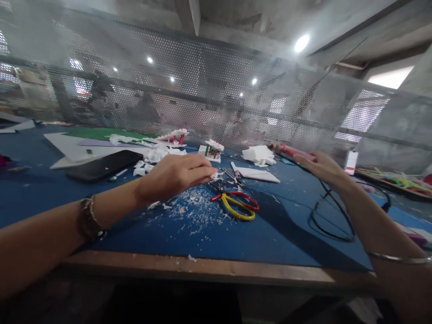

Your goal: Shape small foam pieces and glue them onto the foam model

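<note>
My left hand reaches across the blue table top, fingers pinched on a small white foam piece above a scatter of white shavings. My right hand is further right, closed around a red-pink corded tool whose tip points left. Its black cord loops over the table below my wrist. Scissors with red and yellow handles lie between the two hands.
A black phone lies at left beside white and green sheets. Small foam models, foam blocks and a white sheet sit further back. A perforated metal screen walls the table's far side. Coloured sticks lie far right.
</note>
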Motion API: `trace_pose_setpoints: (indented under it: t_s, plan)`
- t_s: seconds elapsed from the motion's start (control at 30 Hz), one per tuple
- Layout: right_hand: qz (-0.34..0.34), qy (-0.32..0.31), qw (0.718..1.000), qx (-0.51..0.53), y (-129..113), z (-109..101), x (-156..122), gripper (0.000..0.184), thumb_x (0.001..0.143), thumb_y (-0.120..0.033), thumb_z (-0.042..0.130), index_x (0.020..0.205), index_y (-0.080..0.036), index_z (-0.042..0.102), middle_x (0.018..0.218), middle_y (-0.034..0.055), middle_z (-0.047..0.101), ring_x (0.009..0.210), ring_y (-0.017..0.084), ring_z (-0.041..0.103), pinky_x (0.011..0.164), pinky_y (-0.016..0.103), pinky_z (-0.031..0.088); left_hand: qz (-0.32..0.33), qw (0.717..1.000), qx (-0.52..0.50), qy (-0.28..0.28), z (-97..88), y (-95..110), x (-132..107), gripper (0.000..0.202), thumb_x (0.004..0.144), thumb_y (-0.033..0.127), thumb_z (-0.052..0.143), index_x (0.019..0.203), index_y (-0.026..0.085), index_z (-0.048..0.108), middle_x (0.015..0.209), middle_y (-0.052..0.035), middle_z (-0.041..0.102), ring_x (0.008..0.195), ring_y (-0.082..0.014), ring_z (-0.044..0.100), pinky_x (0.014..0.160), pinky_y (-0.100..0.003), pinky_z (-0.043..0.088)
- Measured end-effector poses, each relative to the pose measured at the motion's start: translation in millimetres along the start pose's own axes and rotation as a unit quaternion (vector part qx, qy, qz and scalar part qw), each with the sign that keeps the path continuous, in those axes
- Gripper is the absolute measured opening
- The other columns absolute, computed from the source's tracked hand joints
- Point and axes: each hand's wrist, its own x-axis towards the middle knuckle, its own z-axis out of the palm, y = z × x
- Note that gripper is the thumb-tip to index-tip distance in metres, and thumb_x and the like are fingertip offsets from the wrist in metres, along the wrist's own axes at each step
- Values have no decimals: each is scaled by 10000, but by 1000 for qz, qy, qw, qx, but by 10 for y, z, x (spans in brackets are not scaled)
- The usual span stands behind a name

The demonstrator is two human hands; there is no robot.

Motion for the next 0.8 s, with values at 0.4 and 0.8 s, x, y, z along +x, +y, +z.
trace_pose_setpoints:
  t_s: [0.4, 0.8]
  plan:
    - [-190, 204, 960, 29, -648, 157, -411, 342, 661, -483, 528, 870, -217, 476, 790, 39, 521, 700, 183, 479, 636, 334, 358, -30, 1000, 5, 8, -25, -33, -3, 199, 829, 205, 413, 894, 118, 580, 839, -66, 630, 737, -107, 575, 613, -199, 467]
    - [-230, 229, 945, 29, -702, 223, -538, 353, 716, -478, 479, 980, -244, 463, 860, 47, 496, 829, 224, 463, 694, 364, 344, 13, 999, 38, 27, -46, 97, 18, 136, 814, 183, 440, 843, 116, 555, 805, -60, 628, 711, -113, 575, 567, -193, 457]
